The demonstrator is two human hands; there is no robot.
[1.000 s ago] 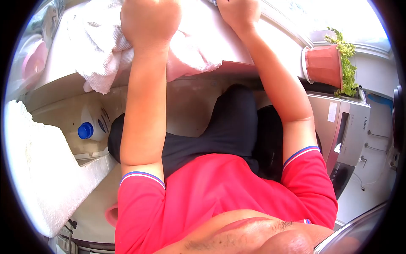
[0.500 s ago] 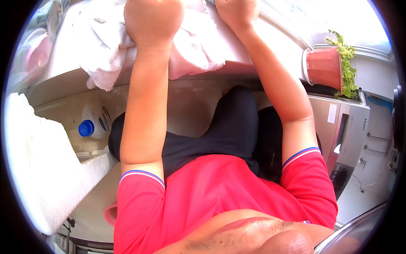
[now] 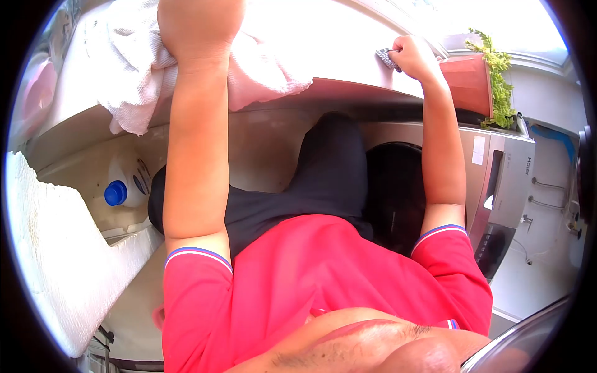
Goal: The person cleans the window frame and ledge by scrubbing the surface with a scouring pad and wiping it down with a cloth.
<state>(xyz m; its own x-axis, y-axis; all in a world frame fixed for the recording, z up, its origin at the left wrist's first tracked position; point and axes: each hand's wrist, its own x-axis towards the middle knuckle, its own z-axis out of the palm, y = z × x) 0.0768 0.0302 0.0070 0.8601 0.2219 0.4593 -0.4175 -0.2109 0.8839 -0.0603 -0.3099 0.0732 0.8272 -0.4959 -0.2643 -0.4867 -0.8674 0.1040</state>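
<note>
My left hand is at the top edge of the view, over a crumpled white towel on the white ledge. Its back faces me and hides the fingers, so whether it grips the towel does not show. Farther right, near the window side, my right hand has its fingers closed on a small grey speckled wad, perhaps a scrubber or cloth. The wad sits at the ledge surface, left of the plant pot.
The pot holds a leafy green plant. A silver Haier appliance stands below it. At lower left are a white foam piece and a white bottle with a blue cap. A pink item is at far left.
My right hand has moved right along the ledge toward the plant pot, bringing the grey wad into clear view. My left hand stays over the towel; the whole view has shifted slightly.
</note>
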